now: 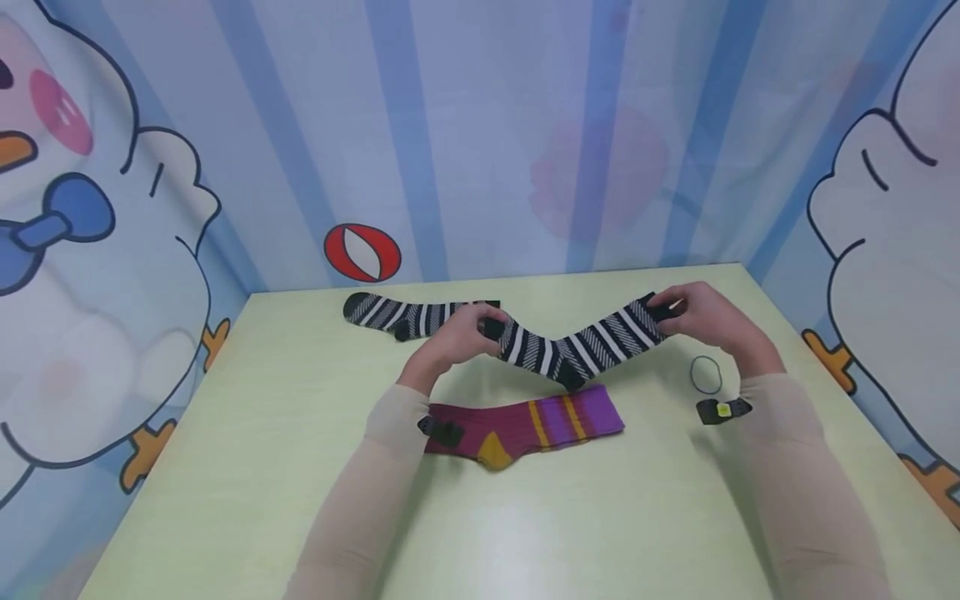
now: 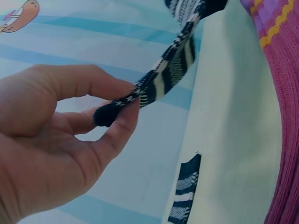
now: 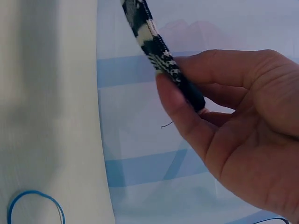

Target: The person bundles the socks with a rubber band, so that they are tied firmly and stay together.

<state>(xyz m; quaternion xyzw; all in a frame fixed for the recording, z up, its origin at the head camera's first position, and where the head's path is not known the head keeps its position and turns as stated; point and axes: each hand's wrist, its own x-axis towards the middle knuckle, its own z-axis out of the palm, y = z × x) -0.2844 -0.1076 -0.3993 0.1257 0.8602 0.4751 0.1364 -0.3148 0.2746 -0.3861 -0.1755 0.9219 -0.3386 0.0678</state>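
A black-and-white striped sock (image 1: 611, 342) hangs stretched between both hands, sagging at its black heel (image 1: 572, 374). My left hand (image 1: 467, 333) pinches one dark end between thumb and fingers; in the left wrist view that black tip (image 2: 106, 115) pokes out past the fingertips. At the other dark end, my right hand (image 1: 705, 315) pinches the sock, higher than the left. Behind the left hand, a matching striped sock (image 1: 375, 313) lies flat on the table, partly covered by that hand. Below the held sock lies a maroon and purple sock (image 1: 517, 423) with yellow bands and heel, its left end hidden by the left wrist.
A thin blue-green ring (image 1: 705, 375) lies on the table (image 1: 600, 525) beside the right wrist. Behind the table's back edge hangs a blue striped curtain (image 1: 495, 142); cartoon-printed cloth (image 1: 112, 350) covers both sides.
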